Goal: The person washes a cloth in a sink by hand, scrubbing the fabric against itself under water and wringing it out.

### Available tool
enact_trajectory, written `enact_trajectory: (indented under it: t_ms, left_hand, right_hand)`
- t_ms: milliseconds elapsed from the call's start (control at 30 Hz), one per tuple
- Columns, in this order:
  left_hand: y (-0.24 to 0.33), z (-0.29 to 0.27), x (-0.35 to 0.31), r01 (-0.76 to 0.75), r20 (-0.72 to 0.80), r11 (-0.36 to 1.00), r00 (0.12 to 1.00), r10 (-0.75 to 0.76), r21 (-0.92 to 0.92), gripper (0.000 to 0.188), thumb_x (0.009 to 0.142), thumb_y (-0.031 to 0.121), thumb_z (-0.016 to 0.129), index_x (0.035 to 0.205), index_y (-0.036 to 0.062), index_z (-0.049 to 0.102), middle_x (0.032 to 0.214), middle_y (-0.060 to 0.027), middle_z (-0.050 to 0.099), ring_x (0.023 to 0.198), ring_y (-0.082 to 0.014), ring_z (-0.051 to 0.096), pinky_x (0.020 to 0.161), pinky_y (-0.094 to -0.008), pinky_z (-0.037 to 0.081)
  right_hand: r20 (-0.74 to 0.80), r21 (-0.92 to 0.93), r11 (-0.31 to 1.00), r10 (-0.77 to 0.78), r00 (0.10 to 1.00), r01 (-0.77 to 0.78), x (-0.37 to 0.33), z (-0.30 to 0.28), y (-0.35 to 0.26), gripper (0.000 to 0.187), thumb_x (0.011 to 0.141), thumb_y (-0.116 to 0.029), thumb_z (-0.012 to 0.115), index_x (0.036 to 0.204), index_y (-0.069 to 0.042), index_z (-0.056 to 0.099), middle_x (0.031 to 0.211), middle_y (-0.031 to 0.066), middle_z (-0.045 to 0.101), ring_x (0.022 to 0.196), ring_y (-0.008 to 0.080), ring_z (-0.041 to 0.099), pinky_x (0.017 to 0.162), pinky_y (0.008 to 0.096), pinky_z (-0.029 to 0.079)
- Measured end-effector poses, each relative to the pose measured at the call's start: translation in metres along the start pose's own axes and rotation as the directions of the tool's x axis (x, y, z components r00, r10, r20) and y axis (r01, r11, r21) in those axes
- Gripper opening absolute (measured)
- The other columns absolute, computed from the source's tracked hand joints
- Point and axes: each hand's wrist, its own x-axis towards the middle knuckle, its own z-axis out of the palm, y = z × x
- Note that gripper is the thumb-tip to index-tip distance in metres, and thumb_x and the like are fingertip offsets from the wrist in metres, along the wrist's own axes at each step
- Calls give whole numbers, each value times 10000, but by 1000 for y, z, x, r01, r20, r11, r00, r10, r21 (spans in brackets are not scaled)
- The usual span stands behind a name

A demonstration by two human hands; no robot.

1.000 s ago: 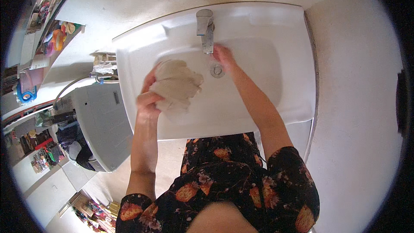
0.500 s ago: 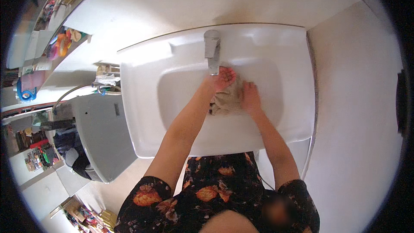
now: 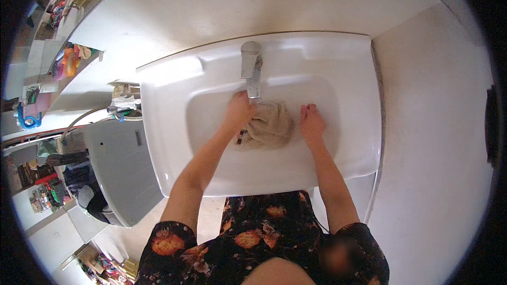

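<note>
A wet, beige cloth (image 3: 272, 124) lies bunched in the basin of a white washbasin (image 3: 348, 158), below the tap (image 3: 252, 74). A small dark and pale patch shows at the cloth's lower left edge. My left hand (image 3: 240, 111) is at the cloth's upper left edge, beside the spout. Its fingers point away from me and are largely hidden, so their grip does not show. To the right of the cloth, my right hand (image 3: 311, 120) is apart from it, with loosely bent, slightly parted fingers and nothing visible in them.
On the left stands a grey, box-like appliance (image 3: 113, 163) with dark clothes (image 3: 84, 184) beyond it. A hose (image 3: 79, 121) curves above it. Walls border the basin at the back and right. A shelf with colourful items (image 3: 68, 60) is at upper left.
My left hand has moved left from the upturned palm under the spout to the cloth's edge. My right hand has come off the cloth, which now lies more spread out.
</note>
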Motion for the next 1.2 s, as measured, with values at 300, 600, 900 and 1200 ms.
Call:
enact_trajectory:
  t_ms: [300,600,900,1200]
  left_hand:
    - [-14,-24,-54,263,164,680,964,-208,-685,763,811,698,430,1250,73,448,1220,-90,537,1097,-278,532,936,-440,441]
    - [2,31,-67,81,54,747,997,-61,-660,336,960,314,438,1160,53,510,1088,-69,581,1034,-201,543,959,-375,415]
    - [-24,-19,-105,110,-371,906,887,-276,-409,455,895,545,451,1210,219,493,1117,-55,549,1093,-302,481,951,-536,386]
    - [-69,-80,-52,160,323,593,929,179,-789,663,888,599,401,1317,94,407,1264,-137,490,1207,-380,408,965,-576,356]
  right_hand:
    - [-18,308,797,-541,841,520,-88,41,-147,396,779,-272,637,1122,-102,534,1012,167,527,991,337,537,838,428,453]
    - [-217,121,765,-602,769,633,-35,14,-89,122,748,-151,623,845,-83,595,838,105,555,808,304,563,662,426,476]
    - [-106,-126,960,-262,959,249,-7,12,-30,380,853,-327,541,1095,-35,549,1072,209,540,1019,371,542,852,437,468]
    - [-20,331,756,-592,805,564,-137,23,-183,327,743,-225,660,1025,-90,564,1140,195,477,1018,365,529,837,438,456]
